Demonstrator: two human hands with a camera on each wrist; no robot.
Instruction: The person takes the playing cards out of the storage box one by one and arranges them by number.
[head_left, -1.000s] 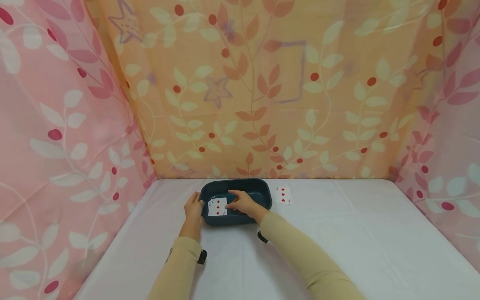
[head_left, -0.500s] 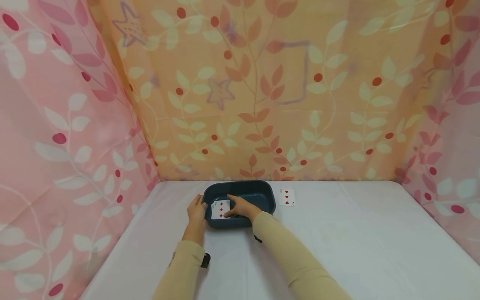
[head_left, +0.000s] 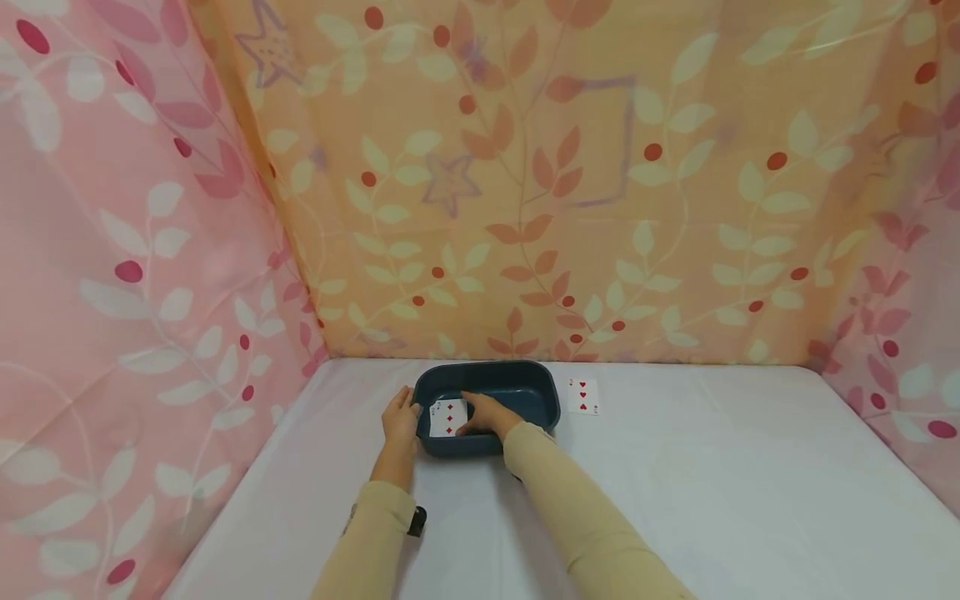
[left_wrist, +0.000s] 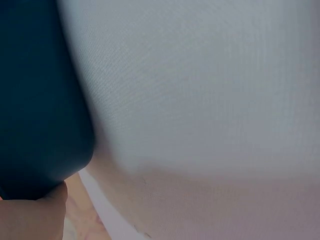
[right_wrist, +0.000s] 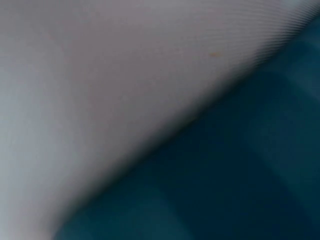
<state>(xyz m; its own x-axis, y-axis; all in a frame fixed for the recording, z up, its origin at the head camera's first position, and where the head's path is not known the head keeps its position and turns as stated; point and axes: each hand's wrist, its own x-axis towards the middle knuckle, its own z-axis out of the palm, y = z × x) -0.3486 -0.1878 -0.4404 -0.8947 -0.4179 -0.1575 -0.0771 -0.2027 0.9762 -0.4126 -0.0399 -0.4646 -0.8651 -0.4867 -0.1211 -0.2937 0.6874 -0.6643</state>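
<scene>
A dark blue rectangular tub stands on the white cloth. My left hand grips its left end, thumb by the rim; the left wrist view catches part of this hand at the tub's corner. Inside, at the left, lie playing cards, the top one with three red diamonds; a second corner shows behind it. My right hand reaches into the tub and pinches the right side of these cards with thumb and index finger. Its other fingers are hidden. The right wrist view shows only the tub's wall and cloth.
Another playing card, with three red hearts, lies face up on the cloth just right of the tub. White cloth covers the table. A patterned orange curtain hangs behind, with pink ones at the sides.
My right thumb has come down from the card's right edge to its lower right corner, and the index finger has lowered toward the top edge. The left hand stays on the tub.
</scene>
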